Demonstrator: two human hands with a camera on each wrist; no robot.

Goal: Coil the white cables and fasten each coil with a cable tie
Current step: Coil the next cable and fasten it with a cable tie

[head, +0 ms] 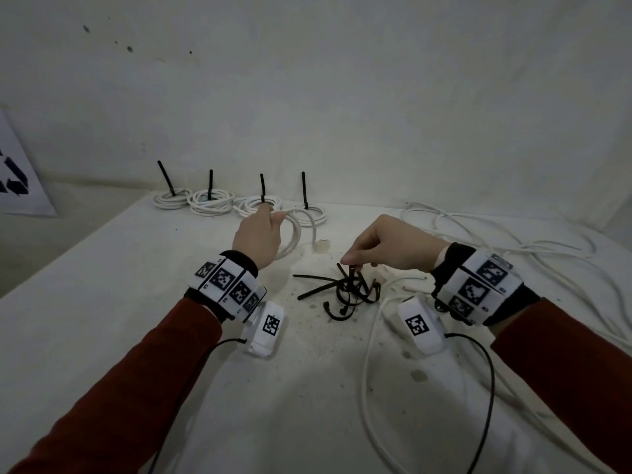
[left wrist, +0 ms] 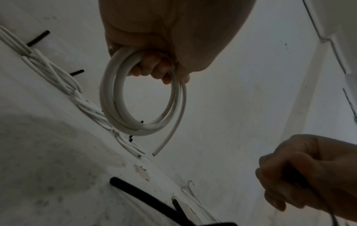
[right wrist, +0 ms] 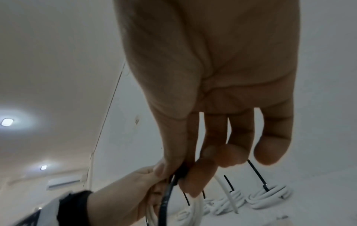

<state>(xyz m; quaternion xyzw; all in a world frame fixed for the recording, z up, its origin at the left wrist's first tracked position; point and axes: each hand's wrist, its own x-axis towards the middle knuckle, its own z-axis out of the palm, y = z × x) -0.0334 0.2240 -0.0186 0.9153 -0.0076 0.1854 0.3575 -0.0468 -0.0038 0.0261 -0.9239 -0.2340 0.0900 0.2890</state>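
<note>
Left hand (head: 258, 236) is raised, fingers curled round a coil (left wrist: 142, 97). Right hand (head: 390, 244) points down — thumb and forefinger pinching a tie (right wrist: 168, 197).

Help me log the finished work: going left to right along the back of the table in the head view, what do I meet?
First tied coil → second tied coil → third tied coil → fourth tied coil → loose white cables at the far right, not yet coiled.
</note>
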